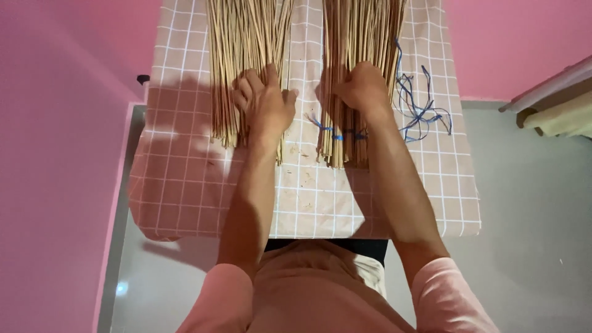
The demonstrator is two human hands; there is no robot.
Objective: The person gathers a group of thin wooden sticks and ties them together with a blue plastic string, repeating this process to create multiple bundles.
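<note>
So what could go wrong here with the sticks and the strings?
1. The left hand presses a loose stick pile; untied, the sticks may spread or roll off the table.
2. The right hand grips the tied bundle; its blue tie looks thin and may slip.
3. The loose blue strings could tangle.

Person, head view: short sleeves, bare forearms.
Salmon-pink short-sleeved top, sleeves ending above the elbows. Left hand and right hand bare: no rings, watch or gloves visible. Lighter, cream-coloured cloth shows at the waist, under a dark band.
</note>
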